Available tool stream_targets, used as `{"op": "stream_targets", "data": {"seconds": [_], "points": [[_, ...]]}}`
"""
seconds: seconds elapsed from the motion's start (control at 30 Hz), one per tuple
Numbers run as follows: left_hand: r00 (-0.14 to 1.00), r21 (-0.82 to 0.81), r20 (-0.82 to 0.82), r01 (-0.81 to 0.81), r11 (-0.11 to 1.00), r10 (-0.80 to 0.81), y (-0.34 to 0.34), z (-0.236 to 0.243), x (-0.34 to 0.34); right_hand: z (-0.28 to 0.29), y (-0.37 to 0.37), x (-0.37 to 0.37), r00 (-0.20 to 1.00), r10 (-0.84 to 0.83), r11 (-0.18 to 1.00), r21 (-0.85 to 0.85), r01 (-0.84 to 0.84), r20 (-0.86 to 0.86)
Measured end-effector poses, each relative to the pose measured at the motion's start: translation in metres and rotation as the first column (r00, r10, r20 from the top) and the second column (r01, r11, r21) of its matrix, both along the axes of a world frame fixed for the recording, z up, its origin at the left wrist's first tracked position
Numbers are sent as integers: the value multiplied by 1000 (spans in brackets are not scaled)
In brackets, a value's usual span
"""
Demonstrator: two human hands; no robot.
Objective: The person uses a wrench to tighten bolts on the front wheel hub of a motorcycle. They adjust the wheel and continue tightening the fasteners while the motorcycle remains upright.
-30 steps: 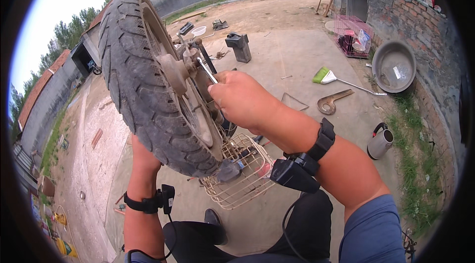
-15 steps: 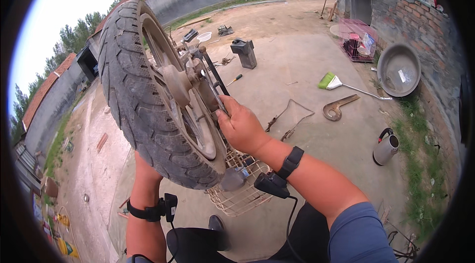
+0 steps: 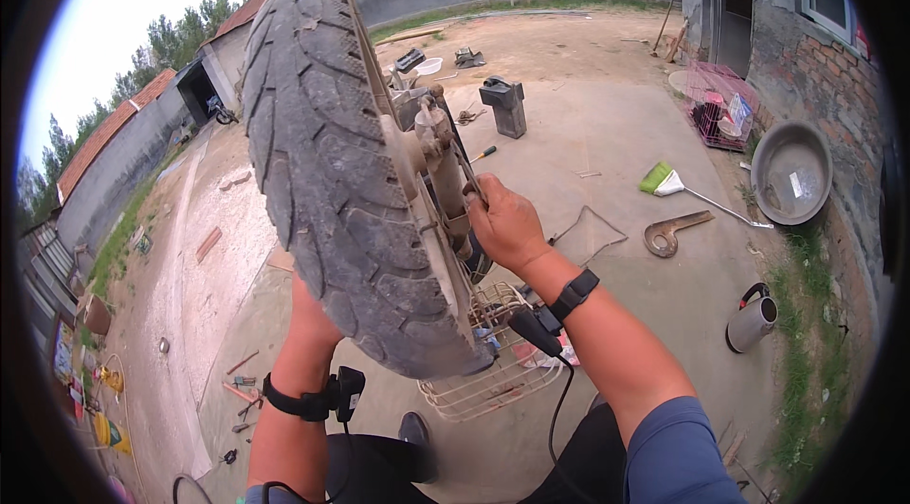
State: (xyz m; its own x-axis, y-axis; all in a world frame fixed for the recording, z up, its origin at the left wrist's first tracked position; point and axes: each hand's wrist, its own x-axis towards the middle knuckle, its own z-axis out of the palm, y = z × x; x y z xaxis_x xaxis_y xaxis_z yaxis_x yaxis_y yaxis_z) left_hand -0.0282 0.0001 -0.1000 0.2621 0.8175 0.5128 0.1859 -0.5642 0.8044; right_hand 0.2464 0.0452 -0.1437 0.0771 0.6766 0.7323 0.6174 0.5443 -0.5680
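Note:
A dusty wheel with a worn black tyre [image 3: 322, 153] stands upright in front of me, its tread facing me and turned slightly. Beside its hub runs a dirty fork leg [image 3: 443, 163]. My right hand [image 3: 509, 227] is closed round a thin metal tool that looks like a wrench [image 3: 470, 180], held against the far side of the fork. Behind the tyre's lower left side is my left hand [image 3: 318, 305], its fingers hidden by the rubber. Under the wheel, a cream wire basket [image 3: 493, 397] shows partly.
To the right lie a green-and-white brush [image 3: 661, 179], a rusty ring-ended bar [image 3: 675, 232], a metal kettle [image 3: 752, 319] and a grey basin [image 3: 792, 172]. A black box [image 3: 504, 108], screwdriver [image 3: 484, 152] and pink wire cage [image 3: 718, 106] are farther off. Small tools [image 3: 248, 395] lie at left.
The wheel has turned so its tread faces me more and its spokes are hidden. My right hand has shifted with the tool along the fork. The whole view has swung left.

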Motion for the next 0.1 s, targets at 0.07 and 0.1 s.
{"op": "stream_targets", "data": {"seconds": [0.07,0.1], "points": [[997,-66,71,-17,998,21,-12,9,-1,14,-9,2,992,103,991,-81,-109,-78],[991,-105,133,17,994,-3,-13,16,16,19,-13,12,984,138,983,-105,-151,-114]]}}
